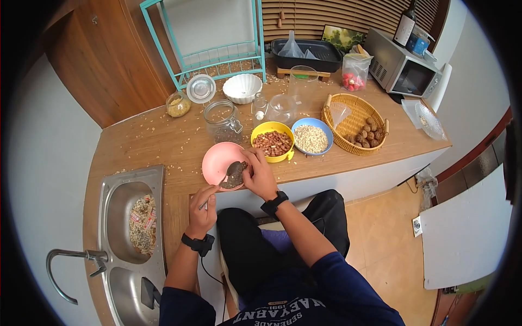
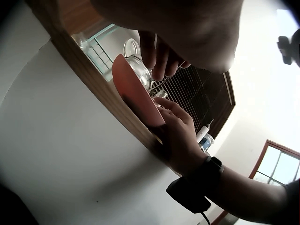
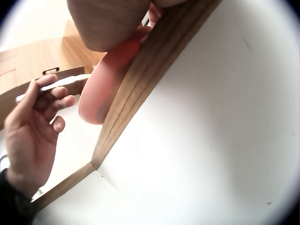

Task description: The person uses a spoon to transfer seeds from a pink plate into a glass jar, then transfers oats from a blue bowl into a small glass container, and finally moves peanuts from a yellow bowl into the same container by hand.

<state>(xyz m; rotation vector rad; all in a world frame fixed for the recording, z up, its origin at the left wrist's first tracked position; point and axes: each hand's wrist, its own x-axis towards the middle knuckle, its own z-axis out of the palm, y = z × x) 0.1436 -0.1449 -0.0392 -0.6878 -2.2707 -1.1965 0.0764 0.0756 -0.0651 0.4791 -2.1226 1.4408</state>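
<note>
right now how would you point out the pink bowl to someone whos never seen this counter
On the wooden counter, look at the front edge by the person's hands. The pink bowl overhangs that edge, in front of the yellow bowl of peanuts and blue bowl; it alone is pink.

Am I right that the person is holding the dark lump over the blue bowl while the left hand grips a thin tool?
Not quite. The head view shows the right hand holding the dark lump over the pink bowl, not the blue one. The left hand does grip a thin tool.
</note>
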